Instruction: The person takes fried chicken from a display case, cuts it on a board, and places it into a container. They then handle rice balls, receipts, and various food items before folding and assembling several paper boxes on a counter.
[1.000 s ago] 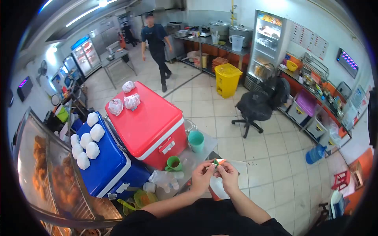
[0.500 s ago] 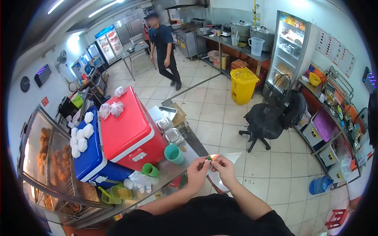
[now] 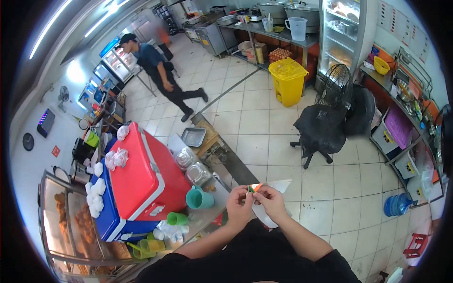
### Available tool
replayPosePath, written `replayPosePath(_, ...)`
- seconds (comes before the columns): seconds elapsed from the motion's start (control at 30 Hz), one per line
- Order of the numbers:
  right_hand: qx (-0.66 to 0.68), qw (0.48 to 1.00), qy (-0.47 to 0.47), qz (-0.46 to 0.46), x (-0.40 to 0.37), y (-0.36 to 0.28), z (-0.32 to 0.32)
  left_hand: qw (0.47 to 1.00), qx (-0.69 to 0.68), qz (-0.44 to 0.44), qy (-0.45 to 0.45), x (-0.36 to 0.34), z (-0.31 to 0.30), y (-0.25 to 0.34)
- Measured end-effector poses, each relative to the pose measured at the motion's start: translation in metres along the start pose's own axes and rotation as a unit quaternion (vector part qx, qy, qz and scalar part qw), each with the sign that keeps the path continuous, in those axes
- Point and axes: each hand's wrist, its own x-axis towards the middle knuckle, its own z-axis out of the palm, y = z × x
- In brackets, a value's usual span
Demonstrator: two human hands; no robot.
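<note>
Packet point(image 3: 255, 187) perhaps, orange and green, pinched between 2 hands point(image 3: 239, 203) point(image 3: 272, 203)

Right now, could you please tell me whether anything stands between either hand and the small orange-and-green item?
Nothing visible does: the left hand and right hand both pinch the small orange-and-green item. The teal mug stands to the left, outside the grip.
</note>
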Motion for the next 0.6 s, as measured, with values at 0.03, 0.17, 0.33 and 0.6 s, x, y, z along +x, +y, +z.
replayPosePath(0.03,-0.005,1.000,0.005,-0.002,0.007,-0.006,-0.004,1.000,0.015,0.016,-0.016,0.010,0.007,-0.001)
replayPosePath(0.17,-0.030,0.998,0.052,-0.027,0.043,-0.036,-0.032,0.994,-0.055,0.029,-0.087,0.059,0.045,-0.004)
replayPosePath(0.33,-0.075,0.989,0.116,-0.059,0.083,-0.080,-0.055,0.971,-0.120,0.007,-0.207,0.126,0.077,0.001)
replayPosePath(0.6,0.054,0.984,0.154,-0.074,0.121,-0.109,-0.074,0.972,-0.070,0.079,-0.208,0.183,0.117,0.041)
